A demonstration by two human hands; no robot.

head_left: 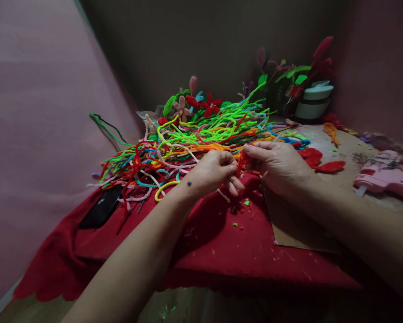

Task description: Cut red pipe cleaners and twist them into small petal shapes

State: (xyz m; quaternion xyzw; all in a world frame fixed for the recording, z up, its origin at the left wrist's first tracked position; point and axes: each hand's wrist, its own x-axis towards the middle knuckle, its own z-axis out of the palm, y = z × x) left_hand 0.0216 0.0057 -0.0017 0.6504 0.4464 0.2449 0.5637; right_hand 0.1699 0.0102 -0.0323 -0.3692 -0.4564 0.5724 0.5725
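Observation:
Between my two hands is a small red pipe-cleaner piece (243, 160), partly hidden by the fingers. My left hand (218, 169) pinches its left side with thumb and forefinger, the other fingers curled below. My right hand (277, 166) grips its upper right part between thumb and fingers. Just behind both hands spreads a large heap of pipe cleaners (208, 130) in green, orange, red, pink and blue. Red petal shapes (322, 162) made of the same fuzzy stuff lie to the right of my right hand.
A pink glue gun (386, 177) rests at the right on a cardboard sheet (299, 229). A black phone (102, 207) lies at the left on the red cloth (228, 251), where scraps are scattered. Finished fuzzy flowers (211, 105) and a pale lidded container (314, 101) stand at the back.

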